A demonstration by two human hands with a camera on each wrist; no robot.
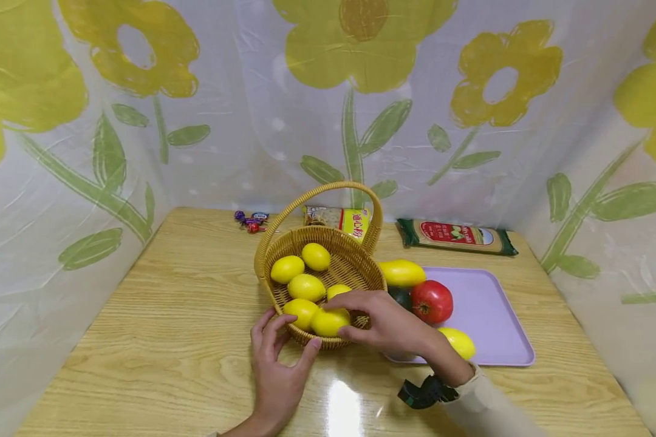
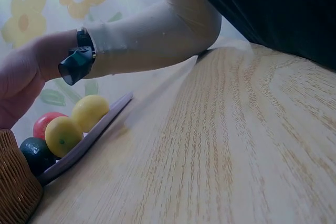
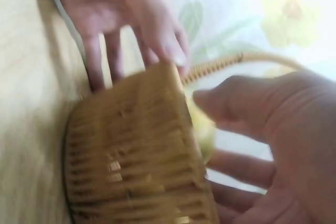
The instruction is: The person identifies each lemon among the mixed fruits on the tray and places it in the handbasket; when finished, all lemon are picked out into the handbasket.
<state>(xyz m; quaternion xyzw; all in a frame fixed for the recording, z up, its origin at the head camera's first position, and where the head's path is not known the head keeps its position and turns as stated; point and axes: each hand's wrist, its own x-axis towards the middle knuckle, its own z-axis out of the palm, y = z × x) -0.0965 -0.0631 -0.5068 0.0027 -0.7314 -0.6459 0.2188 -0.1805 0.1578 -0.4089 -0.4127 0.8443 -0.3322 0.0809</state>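
Observation:
A round wicker basket [image 1: 355, 267] with a tall handle stands mid-table, with several yellow lemons [image 1: 306, 287] inside. My left hand [image 1: 279, 376] holds its near-left rim, the thumb on the outside. In the right wrist view, the left fingers [image 3: 113, 56] lie along the basket's outer wall [image 3: 131, 145]. Over the basket's front, my right hand [image 1: 388, 321] grips a lemon [image 1: 328, 323] between thumb and fingers. That lemon [image 3: 202, 129] is partly hidden behind the rim in the right wrist view. Another lemon [image 1: 338, 291] shows partly behind the right hand.
Right of the basket, a lilac tray [image 1: 486, 309] bears a red round fruit [image 1: 433, 301], a long yellow fruit [image 1: 401, 273], a lemon [image 1: 458, 343] and a dark green fruit [image 2: 37, 156]. Along the back lie wrapped lollipops [image 1: 251, 221], a pasta bag [image 1: 355, 223] and a green-ended packet [image 1: 456, 237].

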